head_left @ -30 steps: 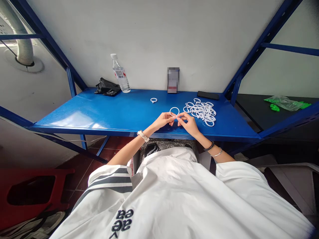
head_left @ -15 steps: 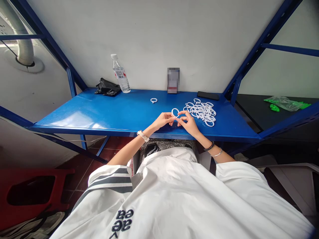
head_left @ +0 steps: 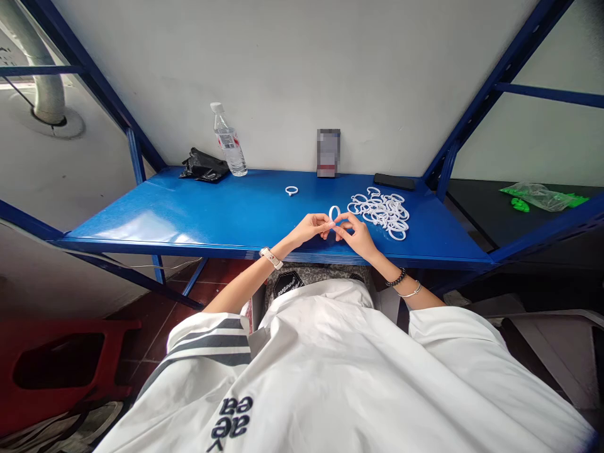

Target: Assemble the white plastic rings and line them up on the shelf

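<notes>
A white plastic curtain ring point(head_left: 335, 211) stands upright between my two hands, just above the front part of the blue table point(head_left: 226, 217). My left hand point(head_left: 311, 229) pinches its lower end between thumb and fingertips. From the other side, my right hand point(head_left: 355, 233) is closed on the same lower end, its index finger bent towards the ring. The small part at the ring's base is mostly hidden by fingertips. To the right of my right hand lies a heap of similar white rings point(head_left: 382, 211). A single white ring point(head_left: 291, 190) lies farther back, left of centre.
Along the wall stand a water bottle point(head_left: 229, 145), a crumpled black plastic bag point(head_left: 204, 165) and a small blurred box point(head_left: 328, 154). A black phone point(head_left: 394, 182) lies behind the heap. Blue frame posts point(head_left: 441, 170) rise at the table's sides. A red stool point(head_left: 108, 358) is at lower left.
The ring in my hands has turned and now shows narrower, more edge-on. My right index finger has come down a little towards its base. The heap and the single ring have not moved.
</notes>
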`<state>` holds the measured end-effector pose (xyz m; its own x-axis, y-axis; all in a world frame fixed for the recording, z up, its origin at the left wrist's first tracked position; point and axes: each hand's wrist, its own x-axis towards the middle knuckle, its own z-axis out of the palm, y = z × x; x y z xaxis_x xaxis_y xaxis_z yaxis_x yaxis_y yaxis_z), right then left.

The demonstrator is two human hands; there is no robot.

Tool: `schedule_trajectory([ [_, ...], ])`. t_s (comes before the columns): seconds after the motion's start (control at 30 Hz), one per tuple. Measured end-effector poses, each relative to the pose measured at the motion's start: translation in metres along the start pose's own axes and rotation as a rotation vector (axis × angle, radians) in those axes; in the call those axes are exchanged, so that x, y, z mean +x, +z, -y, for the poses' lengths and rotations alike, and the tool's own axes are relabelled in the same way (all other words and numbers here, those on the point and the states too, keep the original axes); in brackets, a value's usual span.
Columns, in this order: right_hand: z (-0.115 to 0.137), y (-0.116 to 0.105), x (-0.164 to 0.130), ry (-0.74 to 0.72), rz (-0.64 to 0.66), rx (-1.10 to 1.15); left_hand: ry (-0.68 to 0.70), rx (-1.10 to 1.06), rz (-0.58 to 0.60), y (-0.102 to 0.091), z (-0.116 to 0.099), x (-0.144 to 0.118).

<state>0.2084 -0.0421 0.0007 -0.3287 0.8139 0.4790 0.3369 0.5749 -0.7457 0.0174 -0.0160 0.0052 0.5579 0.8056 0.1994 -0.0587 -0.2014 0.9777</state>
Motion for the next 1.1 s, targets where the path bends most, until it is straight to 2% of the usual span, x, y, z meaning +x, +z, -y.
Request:
schedule_trajectory([
  [0.53, 0.0007, 0.0005, 0.0003, -0.011, 0.009, -0.016, 0.007, -0.004, 0.003, 0.0006, 0.0009, -0.0002],
  [0.67, 0.0010, 0.0004, 0.0003, 0.003, 0.006, -0.001, 0.025, 0.001, -0.029, 0.0019, 0.0009, -0.0004],
  [0.9, -0.0047, -0.0004, 0.0016, 0.045, 0.008, 0.123, 0.057, 0.046, -0.124, 0.0025, 0.0032, 0.0012],
  [1.1, -0.0054, -0.0005, 0.0033, 0.117, -0.023, 0.219, 0.087, 0.153, -0.135, 0.0044, 0.0039, 0.0002],
])
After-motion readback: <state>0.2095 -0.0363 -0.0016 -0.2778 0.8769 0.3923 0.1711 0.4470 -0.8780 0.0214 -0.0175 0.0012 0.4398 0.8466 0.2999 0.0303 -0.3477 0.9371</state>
